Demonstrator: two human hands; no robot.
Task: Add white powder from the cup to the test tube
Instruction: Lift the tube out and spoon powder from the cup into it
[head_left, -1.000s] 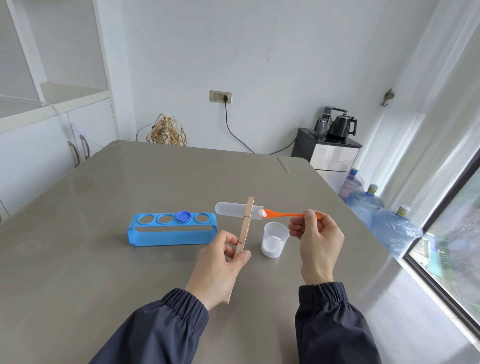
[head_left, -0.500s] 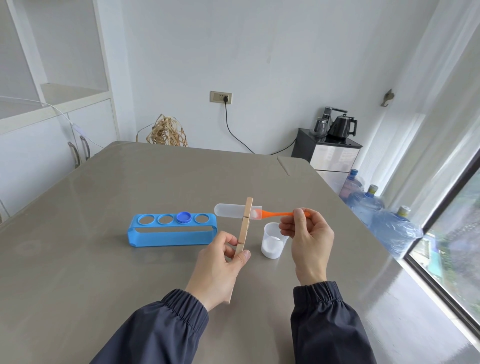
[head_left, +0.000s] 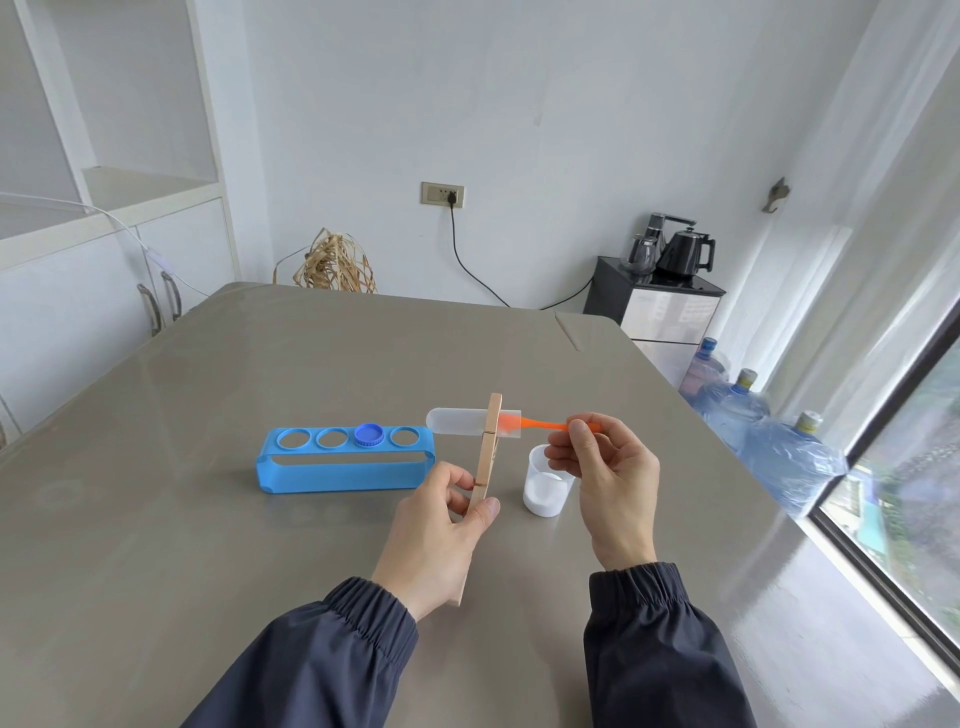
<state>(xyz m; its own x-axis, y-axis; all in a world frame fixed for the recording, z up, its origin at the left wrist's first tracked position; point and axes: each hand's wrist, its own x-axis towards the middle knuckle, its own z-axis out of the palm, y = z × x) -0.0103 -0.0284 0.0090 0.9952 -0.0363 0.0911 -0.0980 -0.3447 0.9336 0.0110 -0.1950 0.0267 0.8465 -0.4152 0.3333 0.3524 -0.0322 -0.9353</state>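
Note:
My left hand (head_left: 439, 525) grips a wooden clamp (head_left: 485, 457) that stands nearly upright. The clamp pinches a translucent test tube (head_left: 457, 421), which lies horizontal with its mouth to the right. My right hand (head_left: 608, 473) pinches the handle of an orange spoon (head_left: 545, 424). The spoon's bowl sits inside the tube's mouth. Below the spoon, on the table, stands a clear cup (head_left: 545, 488) with white powder in its bottom.
A blue tube rack (head_left: 345, 460) with a blue cap (head_left: 369, 434) in one hole lies left of the hands on the grey table (head_left: 208, 519). The table's right edge runs beside water bottles (head_left: 769, 441) and a window.
My right hand has moved left, pushing the orange spoon's bowl from just outside the tube's mouth into it. My left hand and the clamp have stayed nearly still.

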